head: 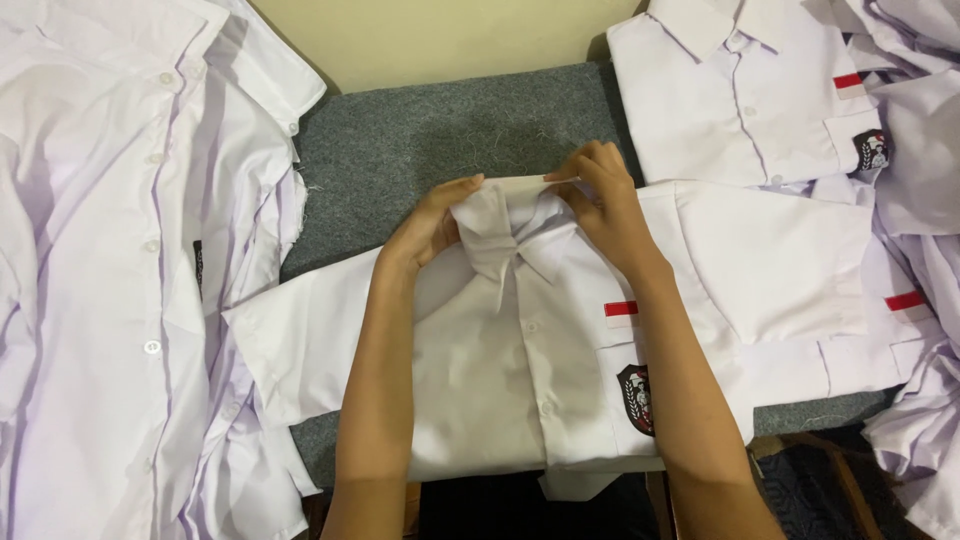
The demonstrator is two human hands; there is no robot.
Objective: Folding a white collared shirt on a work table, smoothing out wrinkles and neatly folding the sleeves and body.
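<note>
**White uniform shirt at the collar, both hands working**

Forearms are entering from the bottom edge, running up either side of a white short-sleeved shirt (520, 380) that is lying front-up on the grey felt-covered table (400, 140).

- Shirt in hand: buttoned placket running down the middle; chest pocket carrying a dark shield-shaped badge (637, 398); small red-and-white patch (621, 313) sitting just above the pocket. Sleeves are spreading out to both sides, the one on the picture's right lying flat over other white cloth. Lower hem is hanging at the near table edge.
- Collar (510, 225): standing partly raised at the far end of the shirt, its points folding down toward the top button.
- Left hand (435, 222): fingers curling closed, pinching the collar's left side, thumb resting on top of the fabric.
- Right hand (600, 200): fingers bending closed, gripping the collar band at its right end, fingertips (562, 172) touching the upper edge.
- Left pile (120, 280): loose, rumpled white shirts with buttons showing, overlapping the table's left side and touching the spread sleeve.
- Folded shirt (745, 90): lying at the far right, collar up, bearing the same badge and patch, just beyond the right sleeve.
- Right heap (920, 300): more white shirts crowding the picture's right edge, another red patch showing among them.

No containers are showing in view.
</note>
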